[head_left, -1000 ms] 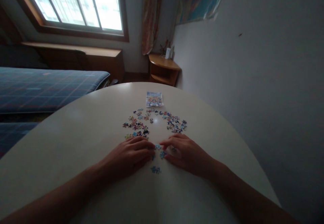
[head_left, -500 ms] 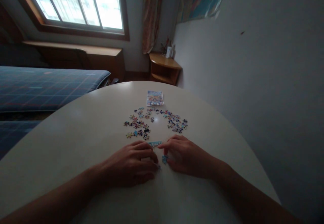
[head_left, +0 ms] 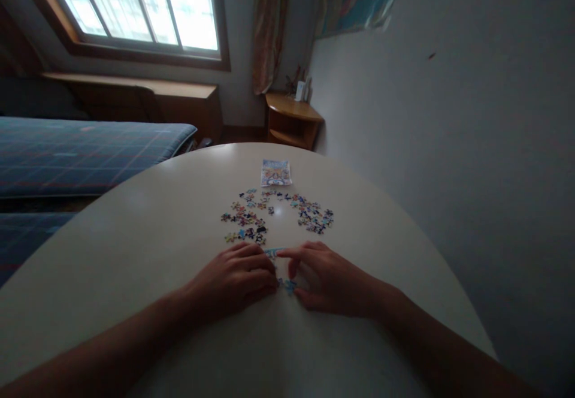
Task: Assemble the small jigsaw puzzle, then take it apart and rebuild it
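My left hand rests low over the table with its fingers bent together, and a small jigsaw piece shows at its fingertips. My right hand grips a light-blue jigsaw piece at its thumb tip, while the index finger stretches toward a short blue strip of joined pieces. The two pieces at the fingertips lie side by side; whether they interlock I cannot tell. Part of the strip is hidden behind the fingers.
Loose jigsaw pieces form a left pile and a right pile on the round white table. Behind them lies a printed picture packet. A plaid mattress is beyond the table on the left; a wall runs along the right.
My left hand has moved slightly up, its fingers closer together. The light-blue piece in my right hand has shifted a little left and down, beside the piece at my left fingertips.
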`<state>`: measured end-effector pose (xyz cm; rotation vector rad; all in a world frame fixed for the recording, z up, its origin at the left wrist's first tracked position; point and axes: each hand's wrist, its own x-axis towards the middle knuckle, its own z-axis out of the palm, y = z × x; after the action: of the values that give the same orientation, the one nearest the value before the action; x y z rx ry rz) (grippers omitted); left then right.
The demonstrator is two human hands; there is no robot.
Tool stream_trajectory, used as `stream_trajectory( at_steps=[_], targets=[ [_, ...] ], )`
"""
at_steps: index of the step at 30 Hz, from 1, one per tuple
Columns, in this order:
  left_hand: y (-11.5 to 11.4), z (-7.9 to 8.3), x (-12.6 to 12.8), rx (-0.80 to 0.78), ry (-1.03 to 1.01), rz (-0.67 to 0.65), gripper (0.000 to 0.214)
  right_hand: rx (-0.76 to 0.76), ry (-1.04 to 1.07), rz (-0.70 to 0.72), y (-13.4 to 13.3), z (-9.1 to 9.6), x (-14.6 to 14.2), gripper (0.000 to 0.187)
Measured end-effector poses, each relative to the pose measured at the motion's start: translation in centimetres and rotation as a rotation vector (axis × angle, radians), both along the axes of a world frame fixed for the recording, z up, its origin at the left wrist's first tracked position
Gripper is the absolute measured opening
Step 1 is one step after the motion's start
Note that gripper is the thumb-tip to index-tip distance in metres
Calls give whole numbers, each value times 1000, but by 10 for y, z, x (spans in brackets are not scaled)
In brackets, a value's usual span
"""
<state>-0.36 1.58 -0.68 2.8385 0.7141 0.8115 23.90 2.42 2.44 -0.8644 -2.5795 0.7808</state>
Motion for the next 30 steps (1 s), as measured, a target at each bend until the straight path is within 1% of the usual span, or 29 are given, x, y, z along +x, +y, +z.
stream_trajectory(
  at_steps=[13,19,25,29,30],
  targets=[
    [1,-1,-1,-26,14,-23,12,-12,2,5,0,1,-1,60],
    [1,-3,1,-43,-7,-13,9,5,28,13,-2,-2,0,65],
    [-3,-2,3,-148,-80,72,12,69,137,85,-2,-15,-3,69],
    [-7,-1,8,-272,-129,162,6,93,157,95,-3,-19,-5,75],
    [-9,-1,10,-307,-136,181,7,99,160,91,-3,-19,-6,75]
  ],
)
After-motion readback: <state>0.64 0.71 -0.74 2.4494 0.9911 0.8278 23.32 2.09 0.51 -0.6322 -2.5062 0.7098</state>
